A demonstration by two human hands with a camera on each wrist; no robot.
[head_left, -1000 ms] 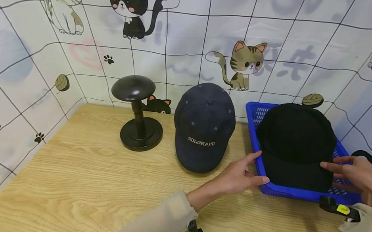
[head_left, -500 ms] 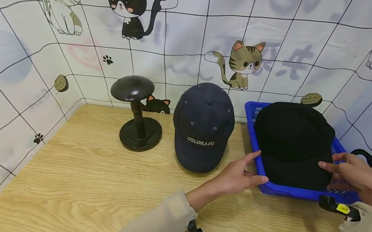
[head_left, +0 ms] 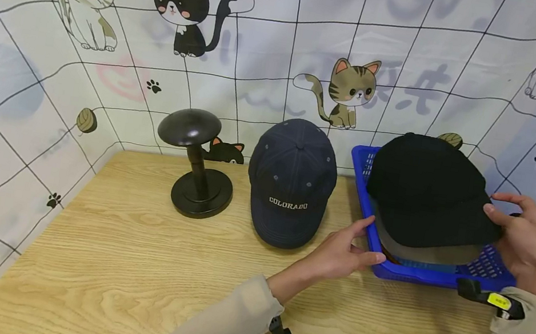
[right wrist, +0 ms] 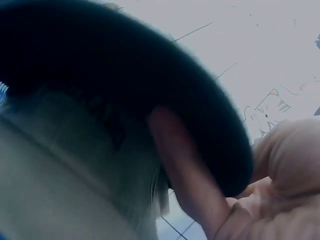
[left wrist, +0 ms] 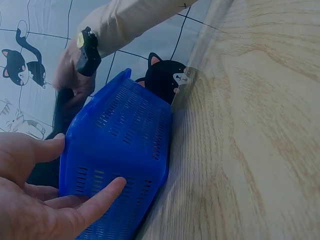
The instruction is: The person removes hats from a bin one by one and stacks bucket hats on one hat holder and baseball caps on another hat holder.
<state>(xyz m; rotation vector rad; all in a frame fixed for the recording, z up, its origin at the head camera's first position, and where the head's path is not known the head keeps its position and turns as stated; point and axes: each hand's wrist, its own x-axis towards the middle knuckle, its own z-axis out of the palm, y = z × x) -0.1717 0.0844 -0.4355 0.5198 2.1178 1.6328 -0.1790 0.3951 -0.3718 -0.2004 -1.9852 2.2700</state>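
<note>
My right hand (head_left: 529,246) pinches the side of the brim of a black baseball cap (head_left: 427,179). The cap is tilted, its brim side raised above the blue plastic basket (head_left: 443,281). Under it a grey-olive cap brim (head_left: 447,254) shows; the rest of that cap is hidden. The right wrist view has the dark brim (right wrist: 210,105) between thumb and fingers, with greenish-grey fabric below. My left hand (head_left: 338,252) holds the basket's near left corner; in the left wrist view its fingers lie along the basket's slotted wall (left wrist: 135,115).
Left of the basket, a navy cap (head_left: 291,182) lettered COLORADO leans near the back wall. Further left stands a black hat stand (head_left: 199,174) with a rounded top and a round base. Cat-printed sheeting (head_left: 263,62) borders the wooden table (head_left: 125,284).
The right hand has lifted the black cap's brim up and to the right, baring the grey-olive brim below. The left hand has stayed at the basket corner.
</note>
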